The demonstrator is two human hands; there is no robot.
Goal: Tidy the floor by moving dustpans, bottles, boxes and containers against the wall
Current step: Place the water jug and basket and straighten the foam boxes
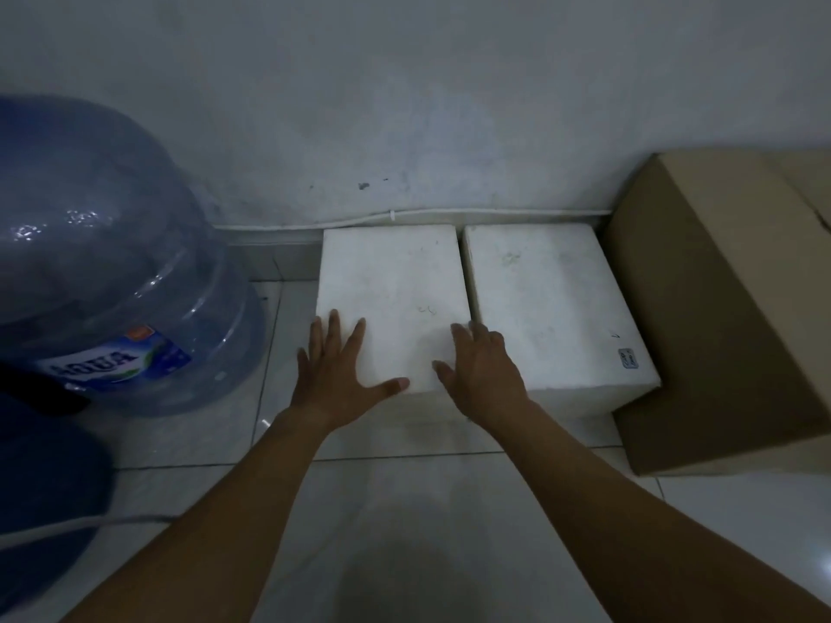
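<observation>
Water jug, big, blue-tinted and clear, stands at nine o'clock in the view on the tiled floor, with a printed label low on its side. At seven o'clock a second blue rounded shape lies in shadow, too dark to name, and a pale cord crosses it.

Just past centre, at the jug's three o'clock and apart from it, sits a white foam box, its far edge against the foot of the wall. The left hand lies flat on the box's seven o'clock corner, fingers spread and straight, thumb stretched out along the near edge. The right hand rests on the five o'clock corner of the same box, fingers loosely extended over the top and slightly blurred, right at the seam with its neighbour.

That neighbour, a second white foam box, stands touching or nearly touching the first at its three o'clock side, also back against the wall, with a small sticker near its five o'clock corner.

At the view's three o'clock a taller cardboard box stands just beside the second foam box. A thin white cable runs along the wall's base behind both foam boxes.
</observation>
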